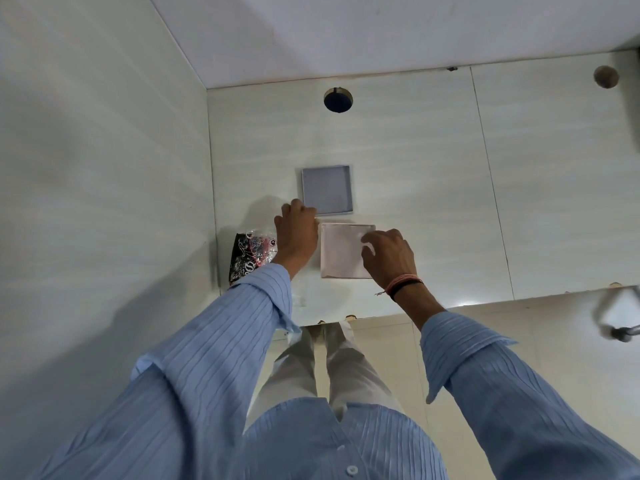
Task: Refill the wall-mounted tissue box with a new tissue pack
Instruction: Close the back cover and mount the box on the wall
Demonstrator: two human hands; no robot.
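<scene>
- The wall (415, 174) is clad in large pale glossy tiles with faint horizontal streaks and thin dark joints; a second tiled wall (97, 168) meets it at a corner on the left.
- A person leans in wearing a light blue ribbed shirt (214, 393) with buttons down the front and pale trousers (311, 358); the sleeves are cut off by the lower edges of the view.
- The tissue box (341, 251) is a flat, square, whitish case on the wall, its right part hidden behind the right hand.
- Just above it sits a square grey panel (327, 189) with a thin raised rim; whether it is the box's lid or its base is hard to tell.
- The tissue pack (251, 254), crinkly clear plastic printed in black, red and white, is at the wall left of the box, partly covered by the left wrist.
- The left hand (296, 232) is curled with its fingers at the panel's lower left corner; I cannot tell if its grip holds anything.
- The right hand (389, 252) lies on the box with bent fingers spread, not closed on it; pink and black threads (403, 284) circle the wrist.
- A round dark hole (338, 99) is high on the wall, and a blurred metal fitting (620, 320) juts out at the right edge.
</scene>
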